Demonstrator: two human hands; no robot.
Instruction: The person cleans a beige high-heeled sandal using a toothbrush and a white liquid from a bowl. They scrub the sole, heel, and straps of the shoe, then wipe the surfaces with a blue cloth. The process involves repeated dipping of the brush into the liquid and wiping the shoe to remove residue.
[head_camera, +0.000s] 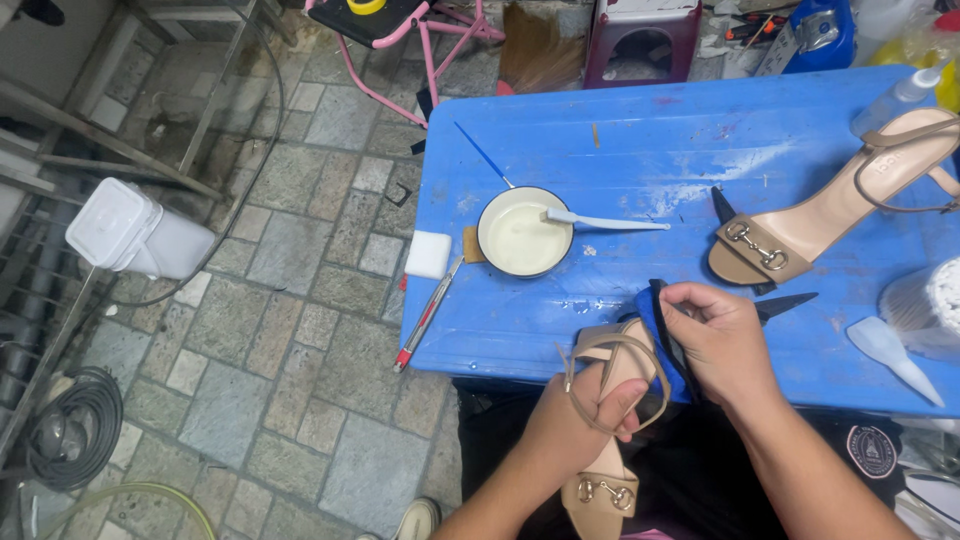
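1. The left hand (585, 415) is closed around a beige heeled sandal (607, 430), gripping it mid-sole at the near edge of the blue table (560, 130), with the thin ankle strap looping loose over the fingers and the toe end (with its metal buckle) pointing down toward the person's lap.
2. The right hand (722, 340) is closed on a blue cloth (655, 330) pressed against the heel end of that sandal, just over the table's near edge; a dark strip runs under its fingers, though I cannot tell what that strip is.
3. A second beige sandal (830, 215) lies on the table's right part, well apart from the held one.
4. A white enamel bowl (524, 232) of pale liquid sits near the table's middle-left, with a toothbrush (605, 221) resting across its rim.
5. A white sponge block (429, 254) sits at the table's left edge, a red-handled utility knife (425, 318) just beside it.
6. Black scissors (775, 300) lie on the table between the right hand and the second sandal.
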